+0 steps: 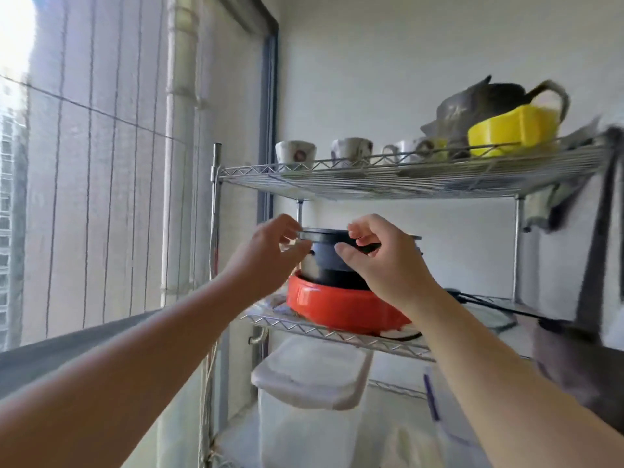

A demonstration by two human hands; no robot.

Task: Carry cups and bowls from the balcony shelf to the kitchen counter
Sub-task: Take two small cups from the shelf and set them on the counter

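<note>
Three white patterned cups (295, 153) (351, 150) (403, 151) stand in a row on the top tier of a wire shelf (371, 184). A yellow bowl (513, 130) sits to their right. One tier down, a dark pot (326, 261) rests in a red base (337, 305). My left hand (270, 255) is at the pot's left rim, with its fingers above the rim and its thumb below. My right hand (388, 261) hovers over the right part of the rim, fingers spread. Whether either hand touches the pot I cannot tell.
A dark grey jug-like vessel (489, 99) stands behind the yellow bowl. A lidded clear plastic bin (314, 376) sits under the middle tier. Grey cloth or a bag (591, 265) hangs off the shelf's right post. A screened window (101, 163) and ledge run along the left.
</note>
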